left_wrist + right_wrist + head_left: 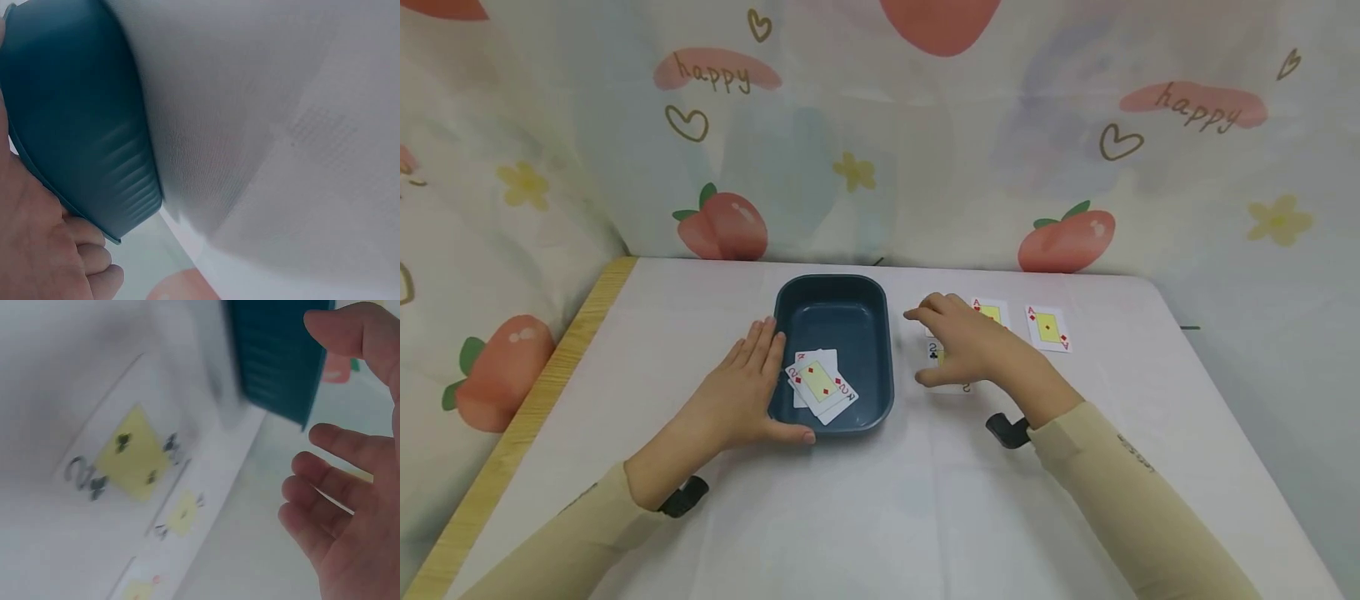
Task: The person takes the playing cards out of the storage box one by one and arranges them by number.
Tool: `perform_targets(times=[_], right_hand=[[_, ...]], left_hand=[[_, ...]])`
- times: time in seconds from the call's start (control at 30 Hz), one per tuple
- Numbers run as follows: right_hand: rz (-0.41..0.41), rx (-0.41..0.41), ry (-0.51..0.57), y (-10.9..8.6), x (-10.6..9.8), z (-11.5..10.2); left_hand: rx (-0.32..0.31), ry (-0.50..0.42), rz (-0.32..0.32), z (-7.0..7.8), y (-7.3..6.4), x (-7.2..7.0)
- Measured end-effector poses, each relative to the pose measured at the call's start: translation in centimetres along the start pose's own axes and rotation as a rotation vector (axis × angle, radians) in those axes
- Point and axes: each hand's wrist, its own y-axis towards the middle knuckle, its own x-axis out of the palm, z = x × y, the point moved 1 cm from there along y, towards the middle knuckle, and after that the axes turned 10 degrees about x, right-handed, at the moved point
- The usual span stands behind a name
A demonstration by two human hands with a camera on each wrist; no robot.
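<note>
A patterned cloth (936,167) hangs behind a table covered in white cloth (880,517). On it stands the blue tray (833,315); the head view looks into it, while the left wrist view shows its ribbed outer wall. The left hand (741,396) lies against the tray's left side, its fingers straight and close together, the thumb spread along the near edge. The right hand (973,342) hovers right of the tray, thumb and fingers wide apart, over cards it partly hides. Inside the tray's near end, a two of diamonds (818,380) tops a small overlapping pile. The right wrist view gives the two of clubs (133,453) whole, though blurred. Farther right, only the head view clearly shows an ace of diamonds (1048,328).
</note>
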Motion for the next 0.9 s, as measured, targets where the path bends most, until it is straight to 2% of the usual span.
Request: perform_targets(times=[0.17, 0.33, 0.53, 0.9], right_hand=[[0.012, -0.075, -0.001, 0.4, -0.8, -2.4], [-0.009, -0.169, -0.021, 1.2, -0.6, -4.9], [-0.040, -0.251, -0.065, 2.4, 0.3, -7.1], [-0.111, -0.317, -0.107, 4.3, 2.8, -9.9]], left_hand=[[0.003, 0.002, 0.003, -0.1, -0.1, 0.1], [0.003, -0.002, 0.006, -0.1, -0.1, 0.0], [0.017, 0.008, -0.003, 0.0, 0.2, 0.1], [0.025, 0.041, -0.001, -0.3, 0.0, 0.1]])
